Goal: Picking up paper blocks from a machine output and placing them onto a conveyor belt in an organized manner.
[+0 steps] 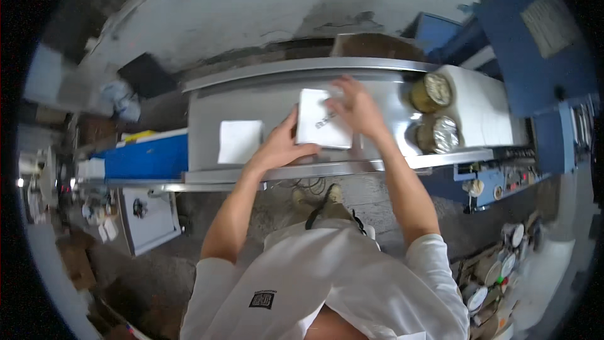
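A thick stack of white paper [313, 127] with a dark printed mark on top is on the metal table. My left hand [280, 147] grips its left side, the thumb along the near edge and the fingers at the far left side. At its right edge is my right hand [357, 108], slightly blurred, fingers stretched and apart over the top corner. Whether those fingertips press on the paper is hard to tell. A second white paper stack [240, 141] lies flat to the left, untouched.
The metal table [204, 110] has raised rims. Two cylinders with foil-like ends [438, 135] sit at right beside a large white stack [481, 110]. Blue machinery [535, 44] rises at far right. A blue panel [148, 158] adjoins the table's left end. Cables [305, 184] lie on the floor.
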Motion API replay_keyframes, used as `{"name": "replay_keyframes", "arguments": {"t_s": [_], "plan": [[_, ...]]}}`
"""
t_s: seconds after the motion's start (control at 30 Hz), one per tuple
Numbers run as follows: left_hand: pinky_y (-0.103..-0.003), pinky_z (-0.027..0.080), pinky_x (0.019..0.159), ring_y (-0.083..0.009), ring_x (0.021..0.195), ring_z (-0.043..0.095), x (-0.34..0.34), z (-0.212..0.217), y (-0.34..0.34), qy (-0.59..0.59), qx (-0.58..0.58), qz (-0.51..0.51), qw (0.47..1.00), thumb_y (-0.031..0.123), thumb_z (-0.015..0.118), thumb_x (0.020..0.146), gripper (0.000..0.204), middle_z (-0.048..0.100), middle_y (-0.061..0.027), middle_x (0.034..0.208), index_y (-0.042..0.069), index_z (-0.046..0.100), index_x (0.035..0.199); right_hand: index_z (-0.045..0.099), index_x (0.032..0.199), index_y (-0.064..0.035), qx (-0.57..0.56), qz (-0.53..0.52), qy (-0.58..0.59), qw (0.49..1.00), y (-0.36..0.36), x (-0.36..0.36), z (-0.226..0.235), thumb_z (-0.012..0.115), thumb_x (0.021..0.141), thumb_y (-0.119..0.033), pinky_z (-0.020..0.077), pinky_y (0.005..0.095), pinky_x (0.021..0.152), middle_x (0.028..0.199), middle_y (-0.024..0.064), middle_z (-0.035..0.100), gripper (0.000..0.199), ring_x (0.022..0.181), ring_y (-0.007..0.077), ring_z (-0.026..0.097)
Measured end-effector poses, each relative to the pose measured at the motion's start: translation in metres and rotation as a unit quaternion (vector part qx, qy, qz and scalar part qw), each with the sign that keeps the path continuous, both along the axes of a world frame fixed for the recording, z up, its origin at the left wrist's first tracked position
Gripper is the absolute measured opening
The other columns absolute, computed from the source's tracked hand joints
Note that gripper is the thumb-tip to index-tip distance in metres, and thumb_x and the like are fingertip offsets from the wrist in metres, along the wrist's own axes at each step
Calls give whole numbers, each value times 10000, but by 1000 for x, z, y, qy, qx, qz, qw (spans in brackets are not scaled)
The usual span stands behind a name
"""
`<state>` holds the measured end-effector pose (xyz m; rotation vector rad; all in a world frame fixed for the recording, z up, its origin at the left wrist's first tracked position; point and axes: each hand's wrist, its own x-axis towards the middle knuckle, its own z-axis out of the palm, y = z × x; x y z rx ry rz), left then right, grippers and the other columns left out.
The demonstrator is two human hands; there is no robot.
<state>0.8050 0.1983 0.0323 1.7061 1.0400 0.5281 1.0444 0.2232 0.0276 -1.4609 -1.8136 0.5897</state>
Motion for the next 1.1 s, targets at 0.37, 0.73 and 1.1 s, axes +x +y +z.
{"name": "replay_keyframes", "arguments": {"t_s": [0.37, 0.73, 1.1], "plan": [[-353, 475, 957, -236, 1117, 604, 6, 2, -1, 23, -13, 30, 999, 270, 805, 784, 951, 617, -161, 1245, 96, 243, 1531, 694, 879, -10, -195, 52, -18, 979, 30, 9, 17, 795, 696, -241, 503, 372, 832, 1040, 186, 690, 312, 966, 310, 660], [-381, 421, 1042, -321, 1292, 475, -12, 5, -2, -54, -39, 55, 996, 328, 805, 800, 1009, 380, -286, 1460, -90, 196, 1488, 697, 869, 20, -119, 81, -7, 990, -11, 1, 38, 743, 773, -108, 466, 417, 970, 1360, 245, 531, 167, 1217, 379, 554], [-355, 394, 1053, -301, 1293, 472, -1, -21, 15, -121, -61, 74, 988, 351, 757, 852, 920, 446, -278, 1408, -108, 245, 1463, 678, 969, 35, -123, 70, -8, 990, 25, 5, 38, 677, 865, -127, 504, 394, 845, 1305, 236, 573, 193, 1119, 345, 617]]}}
